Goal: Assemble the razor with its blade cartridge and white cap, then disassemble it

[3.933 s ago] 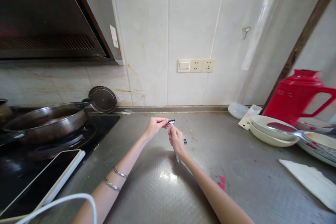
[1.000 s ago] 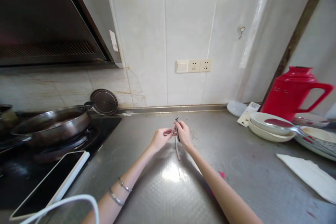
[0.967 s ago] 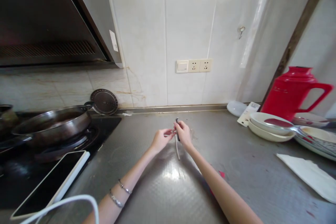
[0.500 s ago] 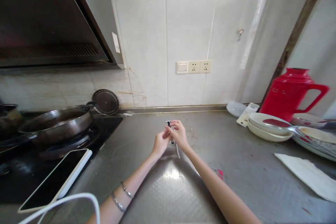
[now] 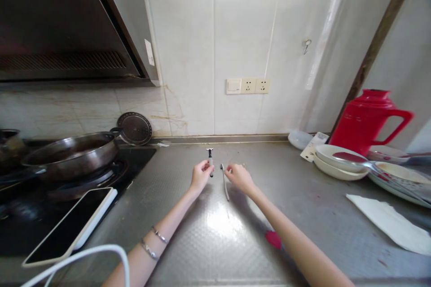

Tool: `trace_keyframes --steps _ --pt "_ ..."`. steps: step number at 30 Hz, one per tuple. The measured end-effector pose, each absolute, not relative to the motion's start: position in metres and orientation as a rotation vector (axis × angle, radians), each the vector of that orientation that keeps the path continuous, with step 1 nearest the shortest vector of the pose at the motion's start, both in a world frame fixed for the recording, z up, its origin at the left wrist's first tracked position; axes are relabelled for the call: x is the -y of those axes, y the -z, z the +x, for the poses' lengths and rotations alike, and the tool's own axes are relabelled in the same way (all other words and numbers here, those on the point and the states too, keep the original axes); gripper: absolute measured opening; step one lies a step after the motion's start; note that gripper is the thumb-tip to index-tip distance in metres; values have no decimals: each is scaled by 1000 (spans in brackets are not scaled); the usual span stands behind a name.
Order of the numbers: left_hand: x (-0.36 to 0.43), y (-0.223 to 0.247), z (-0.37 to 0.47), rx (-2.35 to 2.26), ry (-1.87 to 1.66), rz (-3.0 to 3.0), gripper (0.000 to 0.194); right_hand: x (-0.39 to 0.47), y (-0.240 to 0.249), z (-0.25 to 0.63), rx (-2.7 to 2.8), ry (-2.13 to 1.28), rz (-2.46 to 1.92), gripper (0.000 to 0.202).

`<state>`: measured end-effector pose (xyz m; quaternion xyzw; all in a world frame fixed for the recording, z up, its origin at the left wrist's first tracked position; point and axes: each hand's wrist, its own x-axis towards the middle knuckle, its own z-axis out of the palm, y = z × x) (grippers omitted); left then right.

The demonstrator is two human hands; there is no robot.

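My left hand [image 5: 201, 177] pinches a small razor [image 5: 211, 161] upright above the counter. It has a silver T-shaped head, a dark neck and a grey grip. To its right, my right hand [image 5: 239, 177] has its fingers closed at the upper part of a thin, whitish, slightly bent strip [image 5: 226, 188]. A dark tip shows at the strip's top end, and its lower end points towards me. What the strip is, I cannot make out. The two hands are apart over the steel counter [image 5: 188, 242].
On the left are a hob with a steel pan [image 5: 72, 157], a phone [image 5: 69, 228] and a white cable [image 5: 117, 253]. To the right stand a red thermos jug [image 5: 365, 121], stacked bowls [image 5: 338, 170] and a white paper [image 5: 387, 222]. Something red [image 5: 273, 239] lies by my right forearm.
My hands were together around the razor and have moved apart. My left hand keeps the razor, while the right has shifted right and down beside the strip.
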<state>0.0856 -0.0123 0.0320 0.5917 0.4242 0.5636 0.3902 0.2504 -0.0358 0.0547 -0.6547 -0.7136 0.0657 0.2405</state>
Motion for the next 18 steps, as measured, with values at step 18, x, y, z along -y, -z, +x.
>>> trace_keyframes --steps 18 --pt "13 -19 83 -1175 -1393 1702 19 34 -37 228 2235 -205 -1829 26"
